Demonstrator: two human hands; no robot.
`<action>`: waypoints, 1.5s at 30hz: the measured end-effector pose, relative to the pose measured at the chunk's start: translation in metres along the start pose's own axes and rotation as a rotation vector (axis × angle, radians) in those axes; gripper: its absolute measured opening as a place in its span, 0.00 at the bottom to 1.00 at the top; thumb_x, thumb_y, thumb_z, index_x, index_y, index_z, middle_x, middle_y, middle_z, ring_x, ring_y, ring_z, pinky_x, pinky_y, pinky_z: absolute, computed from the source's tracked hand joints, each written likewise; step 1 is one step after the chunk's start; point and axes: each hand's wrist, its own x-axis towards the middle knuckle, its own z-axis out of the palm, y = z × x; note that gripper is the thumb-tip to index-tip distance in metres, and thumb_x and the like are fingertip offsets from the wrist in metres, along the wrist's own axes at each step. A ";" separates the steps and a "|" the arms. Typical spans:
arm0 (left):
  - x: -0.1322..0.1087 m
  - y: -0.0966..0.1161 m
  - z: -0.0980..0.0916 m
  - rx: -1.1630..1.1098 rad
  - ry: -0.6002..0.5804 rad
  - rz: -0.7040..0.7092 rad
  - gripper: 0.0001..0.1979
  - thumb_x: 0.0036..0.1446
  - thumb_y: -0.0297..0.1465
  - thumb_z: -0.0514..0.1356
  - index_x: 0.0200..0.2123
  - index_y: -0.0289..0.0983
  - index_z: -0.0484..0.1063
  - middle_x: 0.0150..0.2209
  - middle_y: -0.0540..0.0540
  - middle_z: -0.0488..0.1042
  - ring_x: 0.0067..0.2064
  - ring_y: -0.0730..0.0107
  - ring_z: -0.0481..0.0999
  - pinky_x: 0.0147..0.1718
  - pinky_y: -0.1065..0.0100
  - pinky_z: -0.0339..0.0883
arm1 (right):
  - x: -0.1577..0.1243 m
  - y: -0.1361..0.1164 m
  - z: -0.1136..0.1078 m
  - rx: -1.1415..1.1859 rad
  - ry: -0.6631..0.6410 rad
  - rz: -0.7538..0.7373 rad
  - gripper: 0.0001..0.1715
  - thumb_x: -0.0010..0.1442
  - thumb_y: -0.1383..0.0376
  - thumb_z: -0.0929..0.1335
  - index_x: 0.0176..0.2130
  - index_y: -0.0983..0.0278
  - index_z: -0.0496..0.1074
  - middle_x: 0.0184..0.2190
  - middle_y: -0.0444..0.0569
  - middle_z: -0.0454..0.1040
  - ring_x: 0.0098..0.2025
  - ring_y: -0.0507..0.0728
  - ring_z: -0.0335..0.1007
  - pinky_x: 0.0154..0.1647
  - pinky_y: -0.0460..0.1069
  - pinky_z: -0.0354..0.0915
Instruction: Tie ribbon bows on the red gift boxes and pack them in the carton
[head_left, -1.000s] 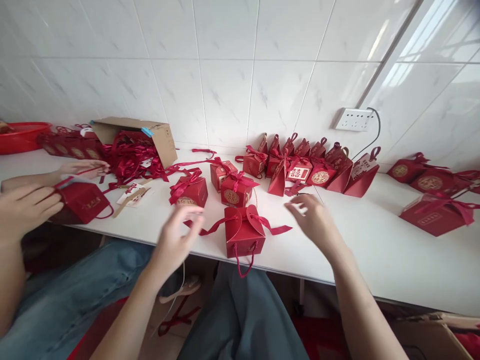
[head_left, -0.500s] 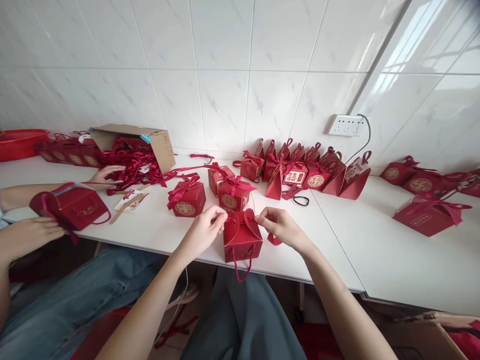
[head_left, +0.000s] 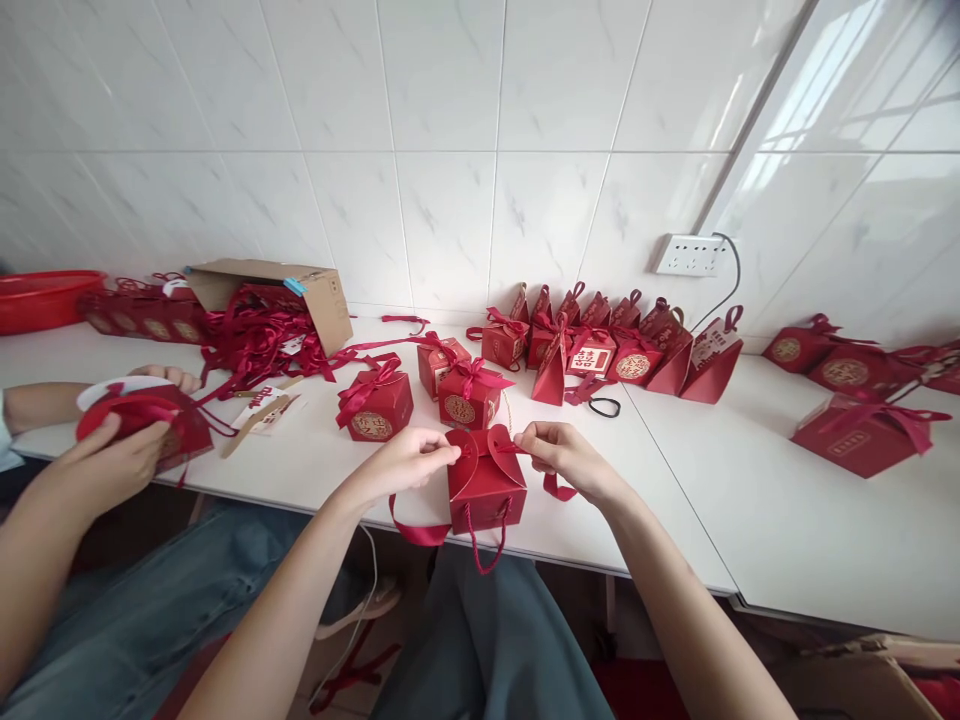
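Observation:
A red gift box (head_left: 486, 495) with rounded top flaps and a twisted cord handle stands at the table's front edge before me. A dark red ribbon (head_left: 421, 533) runs through its top, with one loose end hanging to the left and another curling on the table at the right. My left hand (head_left: 416, 458) pinches the ribbon beside the left flap. On the other side, my right hand (head_left: 559, 452) is closed on the ribbon, which is drawn out from the right flap. Just behind stands a finished-looking box with a bow (head_left: 470, 392).
At the left, a co-worker's hands (head_left: 112, 455) hold another red box. A cardboard carton (head_left: 328, 310) spills red ribbons. Rows of red boxes (head_left: 634, 360) stand along the wall, below a power strip (head_left: 686, 255). A black hair tie (head_left: 604, 407) lies on the table.
My hands have moved slightly apart, and more ribbon shows between the flaps and my fingers. A ribbon end now hangs at the left. The co-worker has turned their box and brought both hands onto it.

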 end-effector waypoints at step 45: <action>0.004 0.000 -0.005 0.071 -0.109 0.014 0.16 0.54 0.44 0.56 0.28 0.36 0.64 0.16 0.55 0.64 0.15 0.82 0.55 0.15 0.76 0.47 | 0.006 0.014 -0.001 0.038 0.048 0.008 0.29 0.49 0.44 0.67 0.18 0.63 0.56 0.15 0.36 0.51 0.19 0.47 0.47 0.23 0.47 0.45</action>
